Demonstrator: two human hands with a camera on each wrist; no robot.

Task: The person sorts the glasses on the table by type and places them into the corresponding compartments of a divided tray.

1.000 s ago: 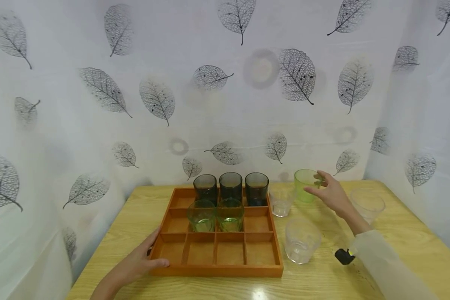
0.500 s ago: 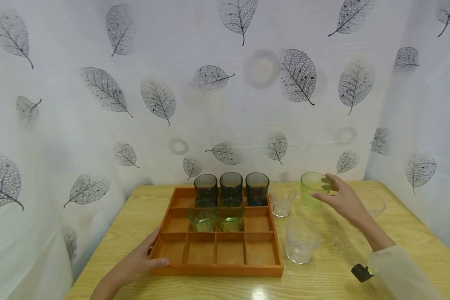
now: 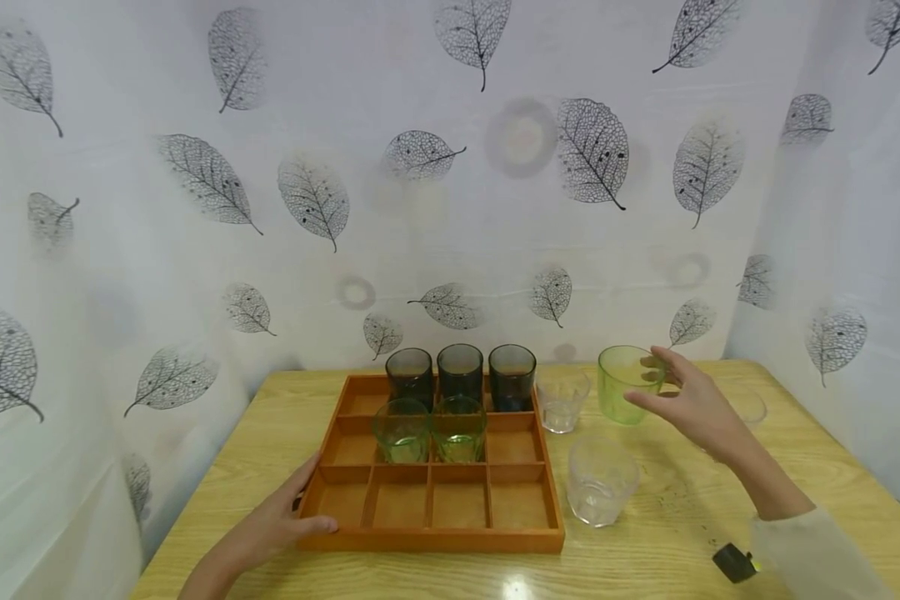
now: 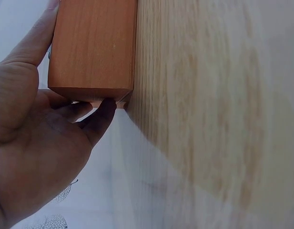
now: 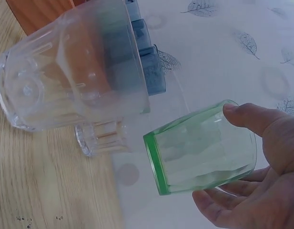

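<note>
While the left hand (image 3: 270, 525) grips a wooden tray (image 3: 431, 542) by its near left corner, the right hand (image 3: 693, 408) holds a pale green glass (image 3: 619, 396) to the right of the tray's back end, well apart from it and before a leaf-print curtain (image 3: 450, 237).

The head view alone takes in the whole tray: three dark glasses (image 3: 461, 375) stand in its back row and two green glasses (image 3: 401, 437) in its middle row. Two clear glasses (image 3: 602, 487) stand just beside the tray's right edge, one toward the back, the other toward the front. A third clear glass (image 3: 757, 408), farthest right of the tray, shows only in the head view, partly hidden behind the person's right wrist. The right-wrist view catches the held glass's thick green base, raised off the desk (image 3: 645, 554). The left-wrist view reveals fingertips against the side of the tray that the head view hides.

The right hand is spread to the glass's width, thumb on one side and fingers on the other. The left is partly closed, thumb at the tray's front corner, fingers bent against its left side.
</note>
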